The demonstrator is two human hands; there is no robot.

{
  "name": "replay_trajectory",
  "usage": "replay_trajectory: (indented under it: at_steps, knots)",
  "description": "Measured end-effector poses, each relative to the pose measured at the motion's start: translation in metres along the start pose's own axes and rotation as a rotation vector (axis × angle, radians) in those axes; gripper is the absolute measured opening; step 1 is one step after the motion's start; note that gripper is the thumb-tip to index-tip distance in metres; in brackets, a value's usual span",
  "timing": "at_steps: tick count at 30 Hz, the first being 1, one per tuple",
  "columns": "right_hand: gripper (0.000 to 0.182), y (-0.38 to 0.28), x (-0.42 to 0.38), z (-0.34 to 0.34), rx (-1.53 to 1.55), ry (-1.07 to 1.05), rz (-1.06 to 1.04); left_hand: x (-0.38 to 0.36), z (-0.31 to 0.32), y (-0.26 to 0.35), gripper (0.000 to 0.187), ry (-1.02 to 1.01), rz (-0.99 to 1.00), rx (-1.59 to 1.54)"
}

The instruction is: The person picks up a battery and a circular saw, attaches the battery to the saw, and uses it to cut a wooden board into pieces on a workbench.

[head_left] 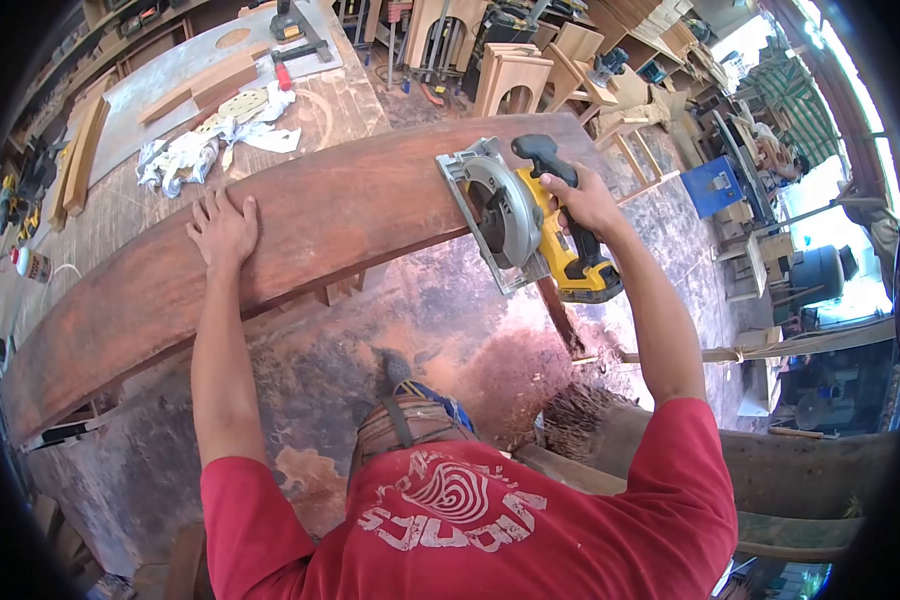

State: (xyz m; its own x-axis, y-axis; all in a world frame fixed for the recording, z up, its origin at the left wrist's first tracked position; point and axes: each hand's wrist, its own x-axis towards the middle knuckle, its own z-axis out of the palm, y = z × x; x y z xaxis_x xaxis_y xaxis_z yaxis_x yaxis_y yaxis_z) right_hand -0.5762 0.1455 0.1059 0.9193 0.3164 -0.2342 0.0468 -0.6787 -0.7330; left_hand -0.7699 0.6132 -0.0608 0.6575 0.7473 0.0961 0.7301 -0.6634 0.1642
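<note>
My right hand (588,203) is wrapped round the rear handle of a yellow and black cordless circular saw (518,215). The saw's metal base plate lies over the right part of a long, reddish-brown wooden board (360,205), reaching past its near edge. How the blade sits against the wood is hidden by the guard. Flat on the board, well left of the saw, my left hand (224,232) rests with its fingers spread. The board runs across from lower left to upper right.
Behind the board stands a workbench (355,105) with white rags (205,145), wood strips (198,88) and a cordless tool (288,25). A glue bottle (32,264) is at far left. Wooden frames (515,80) stand behind. Reddish sawdust covers the floor (450,320).
</note>
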Motion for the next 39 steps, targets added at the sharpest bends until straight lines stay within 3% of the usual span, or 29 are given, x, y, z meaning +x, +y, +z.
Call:
replay_trajectory:
  at_steps: [11, 23, 39]
  knots:
    - [0.034, -0.008, 0.014, 0.005, 0.000, 0.042, -0.051, -0.004, -0.005, 0.005, 0.074, -0.012, -0.009, 0.014]
    - [0.035, -0.038, 0.117, 0.024, 0.006, 0.036, -0.069, 0.004, -0.007, 0.004, 0.074, -0.043, -0.013, 0.000]
    - [0.034, -0.053, 0.155, 0.033, 0.018, 0.041, -0.101, 0.005, -0.009, 0.007, 0.074, -0.062, -0.026, -0.014]
